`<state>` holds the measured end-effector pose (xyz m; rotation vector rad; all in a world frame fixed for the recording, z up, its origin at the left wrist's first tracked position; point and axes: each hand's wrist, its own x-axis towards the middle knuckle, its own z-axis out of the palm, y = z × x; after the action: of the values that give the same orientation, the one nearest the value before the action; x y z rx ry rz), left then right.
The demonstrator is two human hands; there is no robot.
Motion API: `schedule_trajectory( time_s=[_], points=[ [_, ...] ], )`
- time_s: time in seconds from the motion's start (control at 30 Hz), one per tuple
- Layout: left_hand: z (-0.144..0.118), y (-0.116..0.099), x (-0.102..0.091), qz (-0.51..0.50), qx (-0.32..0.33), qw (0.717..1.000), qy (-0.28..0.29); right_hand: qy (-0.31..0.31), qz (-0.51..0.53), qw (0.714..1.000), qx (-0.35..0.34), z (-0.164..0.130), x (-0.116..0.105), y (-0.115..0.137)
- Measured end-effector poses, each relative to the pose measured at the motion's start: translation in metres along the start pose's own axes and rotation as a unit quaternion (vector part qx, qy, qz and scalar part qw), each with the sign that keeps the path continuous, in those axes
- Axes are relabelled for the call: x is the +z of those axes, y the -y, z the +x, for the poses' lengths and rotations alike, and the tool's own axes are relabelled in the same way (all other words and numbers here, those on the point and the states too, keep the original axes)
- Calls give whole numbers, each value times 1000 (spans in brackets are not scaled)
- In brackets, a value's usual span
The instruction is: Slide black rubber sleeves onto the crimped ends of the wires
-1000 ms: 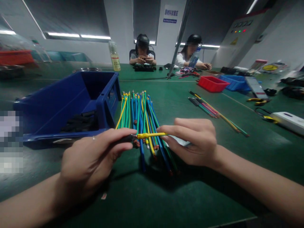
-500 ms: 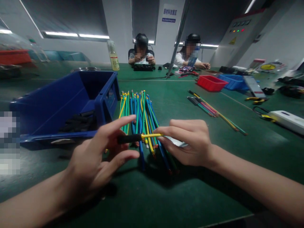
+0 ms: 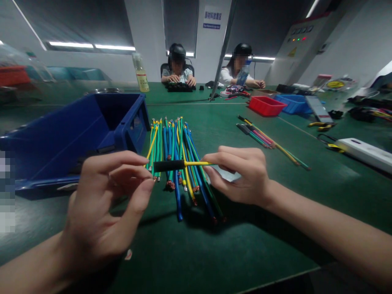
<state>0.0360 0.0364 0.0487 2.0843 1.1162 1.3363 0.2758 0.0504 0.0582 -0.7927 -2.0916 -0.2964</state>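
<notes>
Green tabletop (image 3: 214, 253) in a workroom, two co-workers seated across it, at 12 (image 3: 174, 75) and 1 o'clock (image 3: 234, 77). Right hand (image 3: 240, 175) pinches a yellow wire (image 3: 197, 163) between thumb and fingers, level above the table, probably to steady it. Black sleeve (image 3: 169, 165) sits on the wire's left end, pointing to 9 o'clock. Left hand (image 3: 98, 208) is just off the sleeve's end, fingers curled, gap between thumb and index, gripping nothing visible; the raised pose seems to keep the sleeve reachable. Below and beyond, toward 12, a wire bundle (image 3: 174, 147) lies roughly parallel, lugs mostly away, bare copper near, likely for easy picking. Blue bin (image 3: 131, 126) at 10 o'clock, mouth toward the left hand, presumably for reach; dark pieces (image 3: 105, 150) inside, partly hidden. Smaller wire group (image 3: 260, 136) at 2 o'clock, apparently kept separate. Red tray (image 3: 266, 111) at 1, power strip (image 3: 364, 151) at 3.
</notes>
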Motion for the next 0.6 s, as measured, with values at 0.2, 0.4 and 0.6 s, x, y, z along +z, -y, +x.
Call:
schedule_trajectory(
  time_s=[0.2,0.4,0.6],
  points=[
    [2,-1,3,-13,-22,1000,2,11,-6,1000,8,1,-1,0],
    [1,3,0,2,23,999,48,25,13,1000,-13,2,-2,-2],
    [-2,-1,4,2,12,999,30,30,3,999,-39,-1,0,-6]
  ],
)
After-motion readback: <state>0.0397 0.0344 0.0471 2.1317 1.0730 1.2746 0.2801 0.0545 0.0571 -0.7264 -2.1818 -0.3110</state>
